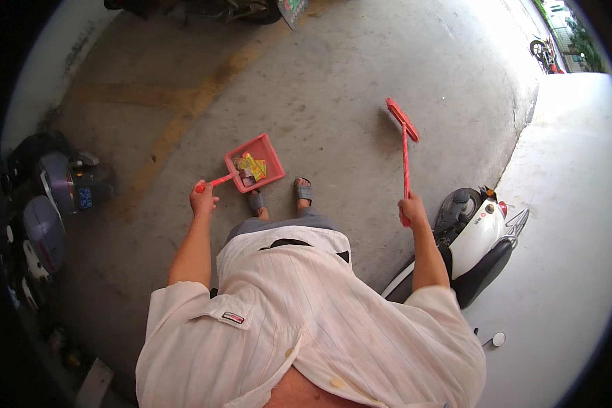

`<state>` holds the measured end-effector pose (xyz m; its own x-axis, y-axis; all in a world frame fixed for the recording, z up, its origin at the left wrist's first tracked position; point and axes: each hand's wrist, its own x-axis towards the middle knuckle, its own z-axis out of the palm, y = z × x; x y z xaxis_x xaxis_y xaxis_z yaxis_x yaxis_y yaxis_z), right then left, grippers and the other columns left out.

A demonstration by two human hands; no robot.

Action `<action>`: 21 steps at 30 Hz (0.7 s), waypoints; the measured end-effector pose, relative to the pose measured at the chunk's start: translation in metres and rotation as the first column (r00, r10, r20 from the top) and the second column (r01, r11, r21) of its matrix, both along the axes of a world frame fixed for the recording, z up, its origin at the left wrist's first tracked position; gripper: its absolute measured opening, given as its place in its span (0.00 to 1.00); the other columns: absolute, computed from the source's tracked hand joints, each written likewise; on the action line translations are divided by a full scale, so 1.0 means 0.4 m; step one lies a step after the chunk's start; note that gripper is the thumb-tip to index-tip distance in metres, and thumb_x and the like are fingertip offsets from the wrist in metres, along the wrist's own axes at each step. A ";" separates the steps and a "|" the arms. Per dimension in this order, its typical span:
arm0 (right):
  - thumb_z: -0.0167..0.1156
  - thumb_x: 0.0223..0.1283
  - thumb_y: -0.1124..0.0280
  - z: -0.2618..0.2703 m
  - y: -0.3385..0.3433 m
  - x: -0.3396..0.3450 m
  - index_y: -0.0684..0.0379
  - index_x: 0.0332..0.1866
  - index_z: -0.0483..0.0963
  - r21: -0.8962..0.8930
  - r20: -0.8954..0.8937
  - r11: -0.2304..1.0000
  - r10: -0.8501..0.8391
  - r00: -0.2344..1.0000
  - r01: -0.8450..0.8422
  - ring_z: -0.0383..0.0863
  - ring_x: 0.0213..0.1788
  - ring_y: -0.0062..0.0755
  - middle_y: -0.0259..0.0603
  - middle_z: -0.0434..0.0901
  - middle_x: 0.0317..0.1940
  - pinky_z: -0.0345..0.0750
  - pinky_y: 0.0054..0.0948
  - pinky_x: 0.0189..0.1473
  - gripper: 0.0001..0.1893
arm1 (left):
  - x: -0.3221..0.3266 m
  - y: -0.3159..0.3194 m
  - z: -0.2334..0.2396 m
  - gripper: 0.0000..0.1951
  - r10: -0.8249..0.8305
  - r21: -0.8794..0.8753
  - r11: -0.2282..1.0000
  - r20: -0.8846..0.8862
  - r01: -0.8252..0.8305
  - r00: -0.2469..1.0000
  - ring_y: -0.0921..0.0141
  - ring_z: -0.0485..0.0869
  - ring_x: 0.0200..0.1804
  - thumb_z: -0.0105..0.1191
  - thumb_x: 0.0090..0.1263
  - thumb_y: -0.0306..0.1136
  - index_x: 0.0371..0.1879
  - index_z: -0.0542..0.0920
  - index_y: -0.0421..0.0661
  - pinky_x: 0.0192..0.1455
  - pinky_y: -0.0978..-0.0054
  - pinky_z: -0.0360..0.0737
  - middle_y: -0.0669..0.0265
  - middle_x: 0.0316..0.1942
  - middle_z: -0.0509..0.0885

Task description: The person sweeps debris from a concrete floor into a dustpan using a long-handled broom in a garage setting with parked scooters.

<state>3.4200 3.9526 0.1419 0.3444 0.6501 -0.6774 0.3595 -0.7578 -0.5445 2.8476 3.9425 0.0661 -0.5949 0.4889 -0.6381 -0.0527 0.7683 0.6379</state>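
My left hand [203,198] grips the handle of a red long-handled dustpan [271,155], which hangs or rests just in front of my sandalled feet. Several crumpled wrappers [251,166], yellow and dark, lie in its pan. Out to the right, my right hand [412,208] is closed around the red and white striped handle of a red broom [405,158]. The broom's head points away from me, with a shadow on the floor beside it; whether its bristles touch the floor I cannot tell.
A white scooter [477,245] stands by the white wall [556,194] on the right. Parked scooters [45,224] line the left side. Another motorbike [255,13] is at the top. Yellow lines [178,122] cross the concrete floor [331,76]. A motorcycle [543,53] stands far off at upper right.
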 end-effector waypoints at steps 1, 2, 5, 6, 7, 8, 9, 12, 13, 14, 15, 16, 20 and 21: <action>0.52 0.49 0.78 -0.019 0.033 -0.022 0.62 0.31 0.70 -0.034 -0.002 0.999 -0.036 0.999 0.036 0.68 0.12 0.29 0.36 0.69 0.14 0.65 0.30 0.14 0.03 | 0.002 0.010 -0.003 0.22 0.003 0.008 1.000 0.021 -0.003 1.000 0.74 0.78 0.17 0.54 0.61 0.38 0.55 0.72 0.49 0.13 0.80 0.67 0.66 0.31 0.80; 0.52 0.49 0.78 -0.041 0.076 -0.060 0.62 0.30 0.70 -0.045 0.001 0.995 -0.091 0.996 0.091 0.69 0.13 0.28 0.36 0.69 0.14 0.66 0.31 0.15 0.02 | -0.018 0.041 -0.005 0.21 -0.008 0.023 1.000 0.019 0.007 1.000 0.74 0.78 0.17 0.54 0.62 0.37 0.56 0.72 0.50 0.12 0.80 0.66 0.66 0.29 0.80; 0.54 0.48 0.77 -0.116 0.066 -0.190 0.65 0.33 0.72 -0.089 0.003 0.990 -0.107 0.994 0.107 0.72 0.17 0.31 0.37 0.71 0.16 0.69 0.35 0.18 0.06 | -0.050 0.047 -0.019 0.21 0.011 0.045 0.999 0.080 -0.015 0.997 0.75 0.76 0.16 0.53 0.61 0.36 0.55 0.72 0.50 0.12 0.80 0.65 0.67 0.28 0.79; 0.54 0.48 0.77 -0.149 0.030 -0.227 0.65 0.33 0.72 -0.040 0.095 0.999 -0.005 0.995 0.009 0.74 0.18 0.32 0.39 0.72 0.16 0.70 0.35 0.18 0.06 | -0.060 0.038 -0.038 0.19 0.006 0.089 0.996 0.074 -0.012 0.997 0.75 0.75 0.15 0.53 0.61 0.35 0.53 0.73 0.49 0.12 0.80 0.65 0.68 0.28 0.79; 0.53 0.48 0.76 -0.159 0.007 -0.269 0.66 0.37 0.70 -0.050 0.059 0.998 0.027 0.998 -0.024 0.75 0.18 0.33 0.41 0.73 0.18 0.71 0.34 0.19 0.10 | -0.068 0.033 -0.046 0.19 -0.034 0.076 0.997 0.065 0.029 0.997 0.75 0.75 0.15 0.53 0.61 0.34 0.52 0.73 0.49 0.11 0.81 0.64 0.68 0.28 0.79; 0.53 0.48 0.76 -0.161 -0.031 -0.312 0.66 0.42 0.69 -0.009 0.080 0.998 0.067 0.995 -0.067 0.76 0.18 0.34 0.42 0.74 0.19 0.72 0.34 0.19 0.13 | -0.081 0.032 -0.051 0.18 -0.071 0.058 0.996 0.051 0.068 0.996 0.75 0.75 0.15 0.53 0.60 0.34 0.50 0.72 0.48 0.11 0.81 0.64 0.67 0.29 0.79; 0.52 0.48 0.76 -0.159 -0.069 -0.348 0.65 0.46 0.68 0.026 0.097 0.992 0.119 0.988 -0.122 0.76 0.19 0.35 0.43 0.75 0.20 0.73 0.34 0.19 0.16 | -0.091 0.033 -0.058 0.17 -0.119 0.059 0.992 0.055 0.116 0.991 0.75 0.75 0.15 0.53 0.60 0.34 0.49 0.72 0.48 0.11 0.81 0.64 0.67 0.29 0.79; 0.50 0.48 0.74 -0.051 -0.154 -0.442 0.58 0.60 0.61 -0.008 0.103 0.956 0.292 0.951 -0.293 0.77 0.19 0.38 0.48 0.76 0.23 0.74 0.36 0.19 0.28 | -0.129 0.039 -0.070 0.16 -0.191 0.079 0.979 0.071 0.186 0.979 0.74 0.75 0.15 0.53 0.60 0.33 0.48 0.72 0.48 0.12 0.81 0.64 0.67 0.31 0.79; 0.50 0.48 0.75 -0.030 -0.181 -0.470 0.56 0.63 0.59 -0.053 0.098 0.950 0.310 0.946 -0.306 0.77 0.18 0.39 0.50 0.76 0.24 0.74 0.36 0.18 0.30 | -0.147 0.032 -0.069 0.17 -0.177 0.089 0.982 0.090 0.169 0.980 0.74 0.75 0.15 0.53 0.59 0.33 0.48 0.72 0.48 0.12 0.81 0.64 0.67 0.31 0.79; 0.49 0.48 0.75 -0.006 -0.197 -0.491 0.53 0.65 0.58 -0.098 0.092 0.942 0.329 0.940 -0.320 0.78 0.18 0.41 0.51 0.77 0.25 0.74 0.36 0.18 0.32 | -0.164 0.027 -0.068 0.17 -0.162 0.097 0.984 0.110 0.152 0.981 0.74 0.75 0.15 0.53 0.59 0.33 0.48 0.72 0.48 0.12 0.81 0.64 0.67 0.32 0.79; 0.48 0.48 0.75 0.041 -0.201 -0.511 0.51 0.66 0.56 -0.162 0.103 0.922 0.371 0.923 -0.353 0.78 0.21 0.42 0.52 0.77 0.28 0.75 0.37 0.20 0.33 | -0.179 0.025 -0.062 0.17 -0.124 0.095 0.989 0.139 0.112 0.983 0.74 0.75 0.15 0.53 0.58 0.32 0.47 0.72 0.47 0.12 0.82 0.64 0.66 0.32 0.79; 0.48 0.48 0.75 0.091 -0.207 -0.533 0.48 0.67 0.55 -0.227 0.098 0.893 0.417 0.904 -0.388 0.79 0.23 0.44 0.53 0.78 0.30 0.75 0.39 0.23 0.35 | -0.204 0.014 -0.048 0.17 -0.081 0.083 0.994 0.157 0.069 0.984 0.74 0.75 0.15 0.53 0.58 0.31 0.47 0.72 0.47 0.12 0.82 0.64 0.66 0.32 0.79; 0.49 0.48 0.75 0.014 -0.356 -0.468 0.45 0.68 0.54 -0.259 0.254 0.769 0.638 0.727 -0.585 0.79 0.43 0.51 0.53 0.79 0.39 0.76 0.44 0.39 0.36 | -0.281 -0.017 -0.014 0.17 -0.035 0.118 0.993 0.194 0.012 0.980 0.73 0.76 0.16 0.52 0.57 0.31 0.47 0.72 0.47 0.13 0.83 0.63 0.64 0.32 0.78; 0.50 0.48 0.75 0.032 -0.375 -0.454 0.43 0.68 0.54 -0.336 0.242 0.734 0.673 0.699 -0.591 0.80 0.42 0.50 0.51 0.79 0.40 0.76 0.44 0.39 0.37 | -0.308 -0.033 -0.015 0.17 -0.021 0.124 0.992 0.201 -0.004 0.979 0.73 0.76 0.17 0.52 0.56 0.31 0.47 0.72 0.47 0.13 0.83 0.63 0.64 0.32 0.78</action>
